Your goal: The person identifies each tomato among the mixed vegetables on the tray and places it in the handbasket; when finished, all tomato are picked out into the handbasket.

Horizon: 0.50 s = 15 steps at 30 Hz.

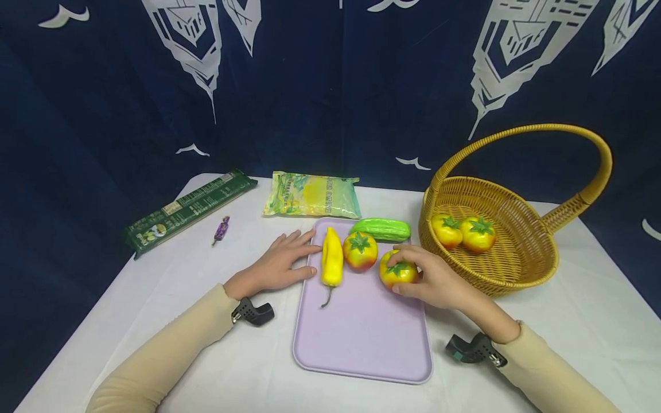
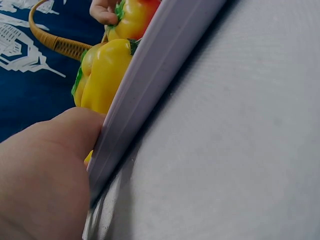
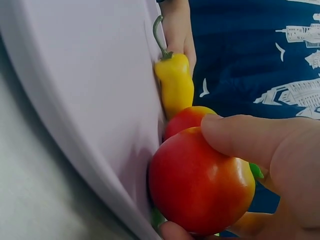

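A person's 2 hands are at a lilac rectangular tray with a raised rim (image 1: 361,344) on a white-covered bench (image 1: 232,367). The right hand (image 1: 436,281) pinches a glossy, round, yellow-and-red fruit with a green leafy top (image 1: 395,279) at the tray's far right; whether it bears on the tray is hard to tell. The left hand (image 1: 281,265) lies spread at the left rim.

The smooth skin could slip from the thumb and fingertips, letting the fruit roll. A leftward bump could push the matching round fruit (image 1: 360,255) into the long yellow pepper (image 1: 332,261) or the green cucumber-shaped vegetable (image 1: 384,229). A low move right could catch the golden-brown wicker basket (image 1: 508,255), jostling the 2 similar fruits (image 1: 478,236) inside. Uneven left-hand pressure might shift the tray.
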Available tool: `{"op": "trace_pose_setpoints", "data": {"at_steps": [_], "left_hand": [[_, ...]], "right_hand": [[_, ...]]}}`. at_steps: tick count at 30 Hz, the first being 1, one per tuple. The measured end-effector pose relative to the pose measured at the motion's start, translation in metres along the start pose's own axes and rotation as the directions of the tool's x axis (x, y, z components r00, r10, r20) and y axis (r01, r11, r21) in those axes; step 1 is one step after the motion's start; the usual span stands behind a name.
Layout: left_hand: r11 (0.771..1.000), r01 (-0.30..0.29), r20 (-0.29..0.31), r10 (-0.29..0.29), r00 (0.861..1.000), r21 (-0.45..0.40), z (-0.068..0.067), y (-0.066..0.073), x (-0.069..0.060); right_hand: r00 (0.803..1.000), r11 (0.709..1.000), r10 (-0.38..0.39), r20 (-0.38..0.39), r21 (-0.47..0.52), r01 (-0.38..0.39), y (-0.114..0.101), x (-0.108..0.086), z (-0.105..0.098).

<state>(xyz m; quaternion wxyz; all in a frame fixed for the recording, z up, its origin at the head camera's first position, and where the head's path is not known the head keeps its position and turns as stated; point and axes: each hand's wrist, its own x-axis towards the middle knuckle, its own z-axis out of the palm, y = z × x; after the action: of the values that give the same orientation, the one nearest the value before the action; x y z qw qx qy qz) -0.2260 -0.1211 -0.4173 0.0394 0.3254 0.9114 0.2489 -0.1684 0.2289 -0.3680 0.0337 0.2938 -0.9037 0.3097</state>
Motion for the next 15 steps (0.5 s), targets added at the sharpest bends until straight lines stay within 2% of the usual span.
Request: {"op": "trace_pose_setpoints", "data": {"at_steps": [6, 15], "left_hand": [[1.0, 0.014, 0.007, -0.014, 1.0, 0.006, 0.0, -0.0007, 0.0005], [1.0, 0.013, 0.006, -0.013, 1.0, 0.0, 0.0008, -0.0013, 0.0008]], "right_hand": [[1.0, 1.0, -0.013, -0.003, -0.009, 0.013, 0.0018, 0.0003, 0.0009], [0.997, 0.997, 0.066, 0.05, 0.027, -0.068, 0.0028, 0.0017, -0.0014]]}}
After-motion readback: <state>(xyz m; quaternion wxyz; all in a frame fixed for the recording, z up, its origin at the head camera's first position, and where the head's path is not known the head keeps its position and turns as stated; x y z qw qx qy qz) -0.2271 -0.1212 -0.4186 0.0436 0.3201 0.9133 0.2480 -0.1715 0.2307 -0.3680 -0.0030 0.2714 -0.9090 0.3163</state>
